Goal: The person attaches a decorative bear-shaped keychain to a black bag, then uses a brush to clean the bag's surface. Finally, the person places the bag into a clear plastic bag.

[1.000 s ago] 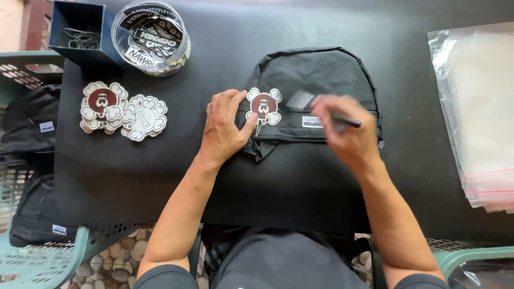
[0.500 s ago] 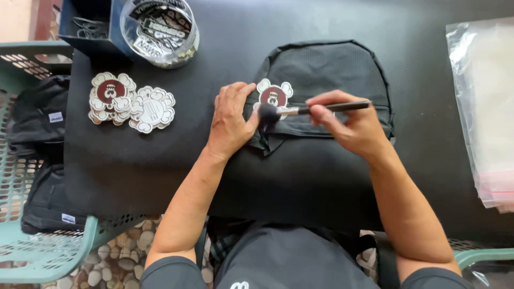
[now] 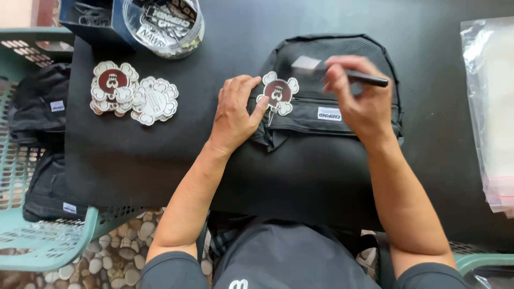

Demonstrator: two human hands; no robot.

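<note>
We see the fingers (image 3: 342,67) of the right hand (image 3: 361,101) pinched round a black-handled brush (image 3: 342,72), whose pale head hangs just over the far part of the black backpack (image 3: 321,160), right of a flower-shaped tag (image 3: 278,93) in cream and dark red. The left hand (image 3: 235,115) lies flat with fingers loosely spread and holding nothing, pressing the backpack, its fingertips touching the tag's left edge. Outward, we note a stack of like tags (image 3: 131,96) on the black desk (image 3: 439,139) at left, a clear round tub (image 3: 163,24) at far left, a green crate (image 3: 32,235) beyond the desk's left edge, and clear plastic bags (image 3: 490,107) at right.
</note>
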